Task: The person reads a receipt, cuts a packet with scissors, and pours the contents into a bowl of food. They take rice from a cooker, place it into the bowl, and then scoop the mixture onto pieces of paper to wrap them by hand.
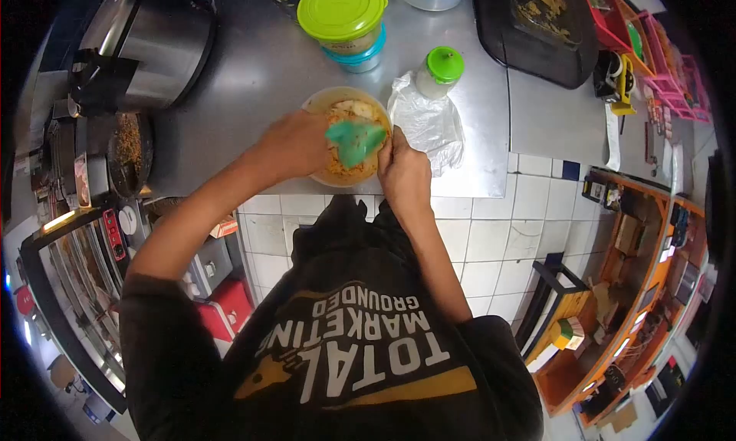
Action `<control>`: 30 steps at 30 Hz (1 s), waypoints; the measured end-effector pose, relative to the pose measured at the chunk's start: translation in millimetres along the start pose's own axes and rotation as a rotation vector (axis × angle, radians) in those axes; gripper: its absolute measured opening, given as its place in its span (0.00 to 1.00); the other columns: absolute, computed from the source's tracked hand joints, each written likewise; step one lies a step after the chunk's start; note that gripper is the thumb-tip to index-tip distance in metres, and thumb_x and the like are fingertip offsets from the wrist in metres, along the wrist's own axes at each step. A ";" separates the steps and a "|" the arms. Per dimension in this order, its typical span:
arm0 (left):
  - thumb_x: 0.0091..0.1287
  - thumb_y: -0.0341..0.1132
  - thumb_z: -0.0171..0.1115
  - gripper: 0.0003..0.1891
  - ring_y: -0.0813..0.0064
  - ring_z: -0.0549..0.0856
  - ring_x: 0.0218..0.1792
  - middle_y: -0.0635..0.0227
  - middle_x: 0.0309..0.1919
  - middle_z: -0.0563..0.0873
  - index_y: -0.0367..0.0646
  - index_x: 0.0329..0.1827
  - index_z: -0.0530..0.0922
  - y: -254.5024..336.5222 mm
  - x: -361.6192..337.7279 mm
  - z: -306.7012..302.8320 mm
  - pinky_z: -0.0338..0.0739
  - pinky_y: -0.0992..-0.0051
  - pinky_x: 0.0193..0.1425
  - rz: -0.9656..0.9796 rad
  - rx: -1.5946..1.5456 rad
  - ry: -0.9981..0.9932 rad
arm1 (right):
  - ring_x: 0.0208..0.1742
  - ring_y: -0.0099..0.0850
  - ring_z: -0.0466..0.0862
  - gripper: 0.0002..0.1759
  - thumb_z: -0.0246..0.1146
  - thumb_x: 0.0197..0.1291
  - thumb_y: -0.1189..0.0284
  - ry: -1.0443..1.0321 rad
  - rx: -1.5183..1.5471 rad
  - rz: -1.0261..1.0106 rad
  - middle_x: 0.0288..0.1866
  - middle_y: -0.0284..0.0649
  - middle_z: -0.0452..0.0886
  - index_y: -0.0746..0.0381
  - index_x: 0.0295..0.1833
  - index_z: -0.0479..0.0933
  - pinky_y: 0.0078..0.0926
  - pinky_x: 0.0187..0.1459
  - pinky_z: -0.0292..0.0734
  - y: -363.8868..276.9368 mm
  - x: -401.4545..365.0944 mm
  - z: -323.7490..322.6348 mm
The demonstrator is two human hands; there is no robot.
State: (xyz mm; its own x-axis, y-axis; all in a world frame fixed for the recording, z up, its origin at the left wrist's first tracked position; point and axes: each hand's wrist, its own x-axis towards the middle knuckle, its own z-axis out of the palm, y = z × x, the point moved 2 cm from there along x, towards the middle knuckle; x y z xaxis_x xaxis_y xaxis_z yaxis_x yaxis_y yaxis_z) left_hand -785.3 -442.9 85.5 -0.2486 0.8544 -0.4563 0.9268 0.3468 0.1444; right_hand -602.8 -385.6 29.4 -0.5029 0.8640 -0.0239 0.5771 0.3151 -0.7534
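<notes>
A round pale plastic bowl (313,105) stands near the front edge of the metal counter, with an orange-brown crumbly mixture (346,167) and a paler lump (354,108) inside. My left hand (297,145) is closed over the bowl's left side, holding a green spatula (356,143) whose blade is smeared by motion in the mixture. At the right rim, my right hand (405,171) grips the bowl, fingers around its wall. Beside that hand lies a crumpled clear plastic bag (429,134), with a green-lidded jar (441,71) at its far end.
Behind the bowl, a tub with a lime lid (342,10) is stacked on a blue-lidded tub (360,57). A large steel cooker (157,46) stands back left, above a dark pan of brown crumbs (126,153). A black tray (537,50) sits back right, near pink baskets (675,73).
</notes>
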 end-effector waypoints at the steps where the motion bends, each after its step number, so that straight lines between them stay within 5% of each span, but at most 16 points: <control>1: 0.56 0.30 0.66 0.10 0.48 0.89 0.42 0.45 0.37 0.88 0.36 0.39 0.86 -7.1 10.0 10.5 0.85 0.54 0.46 0.044 -0.039 -0.064 | 0.27 0.59 0.82 0.10 0.58 0.67 0.75 -0.004 -0.015 -0.005 0.24 0.62 0.79 0.70 0.49 0.79 0.51 0.30 0.78 2.3 0.7 1.5; 5: 0.55 0.31 0.66 0.10 0.48 0.89 0.41 0.46 0.35 0.88 0.36 0.38 0.87 -9.2 22.2 11.4 0.85 0.53 0.45 0.037 -0.024 0.036 | 0.25 0.55 0.84 0.11 0.58 0.66 0.73 -0.030 -0.055 -0.087 0.21 0.56 0.80 0.69 0.48 0.75 0.51 0.28 0.80 2.4 2.4 0.7; 10: 0.56 0.28 0.65 0.23 0.51 0.90 0.38 0.52 0.41 0.88 0.34 0.58 0.79 15.2 -22.7 -25.7 0.87 0.58 0.42 0.104 0.329 0.265 | 0.24 0.57 0.82 0.08 0.59 0.65 0.77 -0.005 -0.040 -0.020 0.21 0.59 0.78 0.70 0.45 0.79 0.50 0.27 0.77 2.4 0.2 3.3; 14: 0.59 0.26 0.62 0.27 0.54 0.90 0.38 0.53 0.44 0.88 0.34 0.64 0.73 0.2 5.5 14.4 0.87 0.62 0.41 0.218 0.323 0.263 | 0.23 0.54 0.84 0.12 0.59 0.64 0.74 -0.002 -0.068 -0.085 0.19 0.55 0.79 0.69 0.50 0.75 0.50 0.26 0.80 5.3 3.0 5.6; 16: 0.57 0.27 0.64 0.27 0.54 0.89 0.40 0.53 0.47 0.86 0.38 0.64 0.75 -8.6 10.9 16.6 0.85 0.56 0.43 0.410 0.214 0.109 | 0.23 0.54 0.84 0.12 0.59 0.64 0.74 0.018 -0.064 -0.071 0.19 0.55 0.79 0.69 0.50 0.76 0.50 0.27 0.80 3.2 3.5 6.5; 20: 0.57 0.27 0.65 0.24 0.54 0.89 0.39 0.55 0.42 0.87 0.40 0.60 0.77 -7.0 -12.4 -27.8 0.85 0.56 0.42 0.436 0.281 -0.199 | 0.24 0.55 0.84 0.12 0.60 0.64 0.73 0.052 -0.090 -0.053 0.20 0.56 0.80 0.69 0.49 0.76 0.50 0.27 0.80 2.3 2.1 3.4; 23: 0.59 0.28 0.61 0.12 0.57 0.90 0.38 0.54 0.35 0.89 0.37 0.46 0.82 -14.9 -5.0 6.3 0.86 0.59 0.41 0.513 0.337 -0.135 | 0.26 0.57 0.83 0.13 0.60 0.64 0.76 0.000 -0.069 -0.043 0.22 0.61 0.79 0.71 0.51 0.80 0.50 0.29 0.79 -2.1 3.4 8.2; 26: 0.59 0.28 0.62 0.17 0.59 0.91 0.36 0.55 0.38 0.88 0.37 0.52 0.81 -3.1 -4.6 17.0 0.86 0.61 0.37 0.416 0.356 0.025 | 0.26 0.57 0.83 0.09 0.60 0.64 0.76 -0.038 -0.054 -0.090 0.22 0.61 0.79 0.70 0.46 0.79 0.51 0.29 0.79 -3.6 5.0 1.2; 28: 0.58 0.28 0.63 0.22 0.61 0.91 0.34 0.57 0.40 0.86 0.36 0.58 0.78 7.6 -25.3 -3.0 0.86 0.65 0.33 0.315 0.386 0.326 | 0.25 0.58 0.83 0.09 0.60 0.64 0.75 -0.022 -0.049 -0.088 0.22 0.61 0.79 0.70 0.45 0.79 0.51 0.29 0.78 -0.9 3.7 5.7; 30: 0.57 0.27 0.63 0.25 0.62 0.91 0.32 0.58 0.41 0.85 0.36 0.61 0.77 6.1 -24.6 -2.4 0.85 0.67 0.31 0.257 0.455 0.358 | 0.25 0.58 0.83 0.08 0.60 0.65 0.75 0.002 -0.050 -0.079 0.22 0.61 0.78 0.70 0.44 0.79 0.51 0.29 0.78 1.2 5.5 7.4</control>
State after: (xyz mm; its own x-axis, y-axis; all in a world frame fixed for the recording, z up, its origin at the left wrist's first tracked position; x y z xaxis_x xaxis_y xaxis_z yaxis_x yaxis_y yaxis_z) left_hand -774.2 -460.9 99.7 -0.0083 0.9923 -0.1237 0.9767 -0.0185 -0.2137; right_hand -609.6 -383.3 23.5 -0.5471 0.8363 0.0352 0.5673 0.4014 -0.7190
